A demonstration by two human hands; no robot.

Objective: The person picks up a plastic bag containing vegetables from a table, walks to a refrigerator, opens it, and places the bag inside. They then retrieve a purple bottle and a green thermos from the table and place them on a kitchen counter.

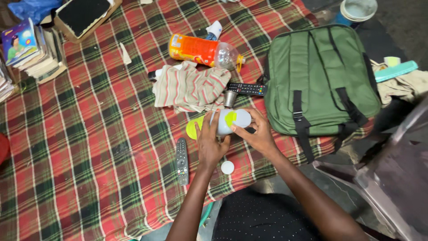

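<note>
Gripping a pale bottle (232,121) with both my hands, left hand (210,143) and right hand (257,134) (grey remote (181,160) near the plaid bed (89,147) front edge).

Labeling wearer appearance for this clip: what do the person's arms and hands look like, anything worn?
Both forearms are bare, no sleeves in view. The left hand and right hand carry no gloves; no rings, watch or bracelets are visible. The dark dotted garment sits below the arms.

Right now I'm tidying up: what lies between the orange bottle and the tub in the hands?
The head view shows a striped cloth, a black remote and a small metal cup.
</note>
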